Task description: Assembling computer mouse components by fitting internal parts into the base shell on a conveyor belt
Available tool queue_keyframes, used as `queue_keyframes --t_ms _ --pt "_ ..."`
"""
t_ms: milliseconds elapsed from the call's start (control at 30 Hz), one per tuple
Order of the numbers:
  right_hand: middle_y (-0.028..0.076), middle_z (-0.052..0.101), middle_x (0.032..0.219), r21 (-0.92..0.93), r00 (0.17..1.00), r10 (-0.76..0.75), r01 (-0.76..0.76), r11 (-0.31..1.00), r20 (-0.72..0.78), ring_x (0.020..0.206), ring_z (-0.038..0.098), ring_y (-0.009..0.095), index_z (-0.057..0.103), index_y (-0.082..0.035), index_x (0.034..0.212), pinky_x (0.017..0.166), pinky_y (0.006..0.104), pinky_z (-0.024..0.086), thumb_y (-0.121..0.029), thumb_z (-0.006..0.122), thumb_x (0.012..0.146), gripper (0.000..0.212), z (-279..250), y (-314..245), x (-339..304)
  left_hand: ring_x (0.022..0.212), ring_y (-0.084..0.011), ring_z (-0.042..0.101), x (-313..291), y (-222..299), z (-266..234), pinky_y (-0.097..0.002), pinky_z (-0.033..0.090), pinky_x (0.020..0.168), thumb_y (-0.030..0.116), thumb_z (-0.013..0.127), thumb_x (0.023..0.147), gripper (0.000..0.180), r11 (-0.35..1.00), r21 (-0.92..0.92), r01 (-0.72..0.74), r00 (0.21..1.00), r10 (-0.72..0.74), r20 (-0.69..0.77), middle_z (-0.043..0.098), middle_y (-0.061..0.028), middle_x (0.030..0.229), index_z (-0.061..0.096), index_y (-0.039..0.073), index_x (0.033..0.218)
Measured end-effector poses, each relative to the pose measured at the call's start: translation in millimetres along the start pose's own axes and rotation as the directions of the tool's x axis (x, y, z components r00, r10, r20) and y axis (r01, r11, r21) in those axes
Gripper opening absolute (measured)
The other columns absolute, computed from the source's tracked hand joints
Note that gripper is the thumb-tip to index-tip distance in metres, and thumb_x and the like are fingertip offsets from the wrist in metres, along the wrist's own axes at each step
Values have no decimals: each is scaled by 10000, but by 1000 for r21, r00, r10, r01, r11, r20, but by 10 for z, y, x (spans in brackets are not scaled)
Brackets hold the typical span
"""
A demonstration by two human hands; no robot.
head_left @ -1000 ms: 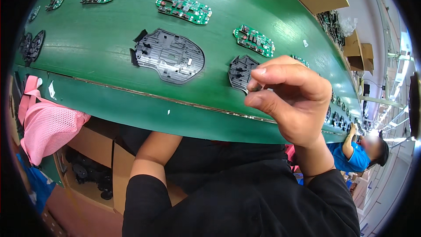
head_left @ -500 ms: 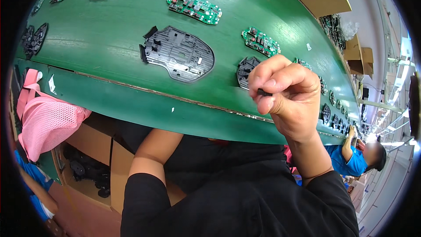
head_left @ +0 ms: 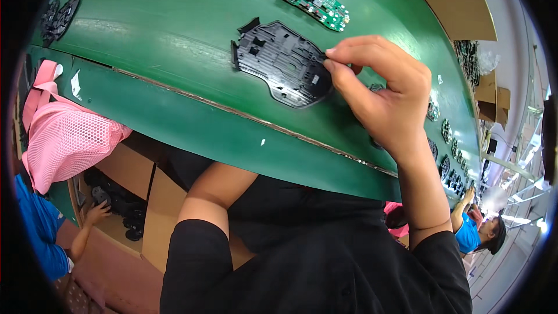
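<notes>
My right hand (head_left: 386, 81) is closed in a pinch, thumb against forefinger, at the right edge of a black plastic mouse-shaped shell (head_left: 279, 64). Between the fingertips shows a bit of a small black part (head_left: 326, 59), largely covered by them. The shell lies flat on the green work surface (head_left: 168, 58), its ribbed inside facing up and two tabs sticking out at its left end. Just beyond it lies a green circuit board (head_left: 314, 3). My left forearm (head_left: 224, 189) goes under the bench edge, which hides that hand.
A pink mesh bag (head_left: 75, 139) hangs at the front edge on the left. Below, another person's hand (head_left: 97, 212) reaches into a cardboard box (head_left: 125, 168) of black parts. More shells (head_left: 60, 20) lie at left. Boards and shells run off rightward, where a person in blue (head_left: 468, 232) works.
My right hand has gone from holding the small black part up above the bench edge to the shell's right edge. At lower left, another person's hand has come to the box. The view has shifted.
</notes>
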State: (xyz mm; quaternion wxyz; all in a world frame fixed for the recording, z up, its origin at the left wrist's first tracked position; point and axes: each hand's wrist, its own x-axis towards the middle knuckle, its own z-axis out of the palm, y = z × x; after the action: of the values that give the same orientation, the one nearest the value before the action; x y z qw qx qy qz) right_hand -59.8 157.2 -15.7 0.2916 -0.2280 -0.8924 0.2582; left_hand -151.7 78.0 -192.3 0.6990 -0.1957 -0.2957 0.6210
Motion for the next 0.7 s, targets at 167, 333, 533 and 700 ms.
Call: queue_keyframes --t_ms 167,333,533,700 --pt "62 727 936 -65 991 3 5 998 132 716 604 140 763 31 885 663 222 489 102 739 774 134 140 67 115 1522 -286 356 -154 -103 371 -488 243 1282 516 278 1117 593 982 173 -70 993 85 -84 382 -99 1633 295 192 1614" --pt "36 705 900 -62 987 22 -12 998 161 676 603 159 767 7 879 593 254 471 45 745 772 116 163 101 130 1538 -293 330 -198 -166 577 -490 217 1289 522 235 1123 605 949 304 -88 978 140 -154 333 -95 1668 247 205 1638" --pt "64 702 957 -80 966 26 -6 997 256 714 612 176 771 9 900 627 261 486 34 748 785 120 67 63 144 1543 -301 319 -170 -208 613 -506 204 1293 538 204 1118 620 999 35 -31 997 33 -73 319 -92 1676 231 212 1645" --pt "97 709 1012 -92 953 2 27 995 304 791 637 199 783 12 935 701 271 513 41 767 781 157 6 50 143 1542 -299 323 -84 -151 467 -510 206 1293 549 201 1115 626 994 -109 -7 998 0 -60 323 -92 1673 237 214 1643"
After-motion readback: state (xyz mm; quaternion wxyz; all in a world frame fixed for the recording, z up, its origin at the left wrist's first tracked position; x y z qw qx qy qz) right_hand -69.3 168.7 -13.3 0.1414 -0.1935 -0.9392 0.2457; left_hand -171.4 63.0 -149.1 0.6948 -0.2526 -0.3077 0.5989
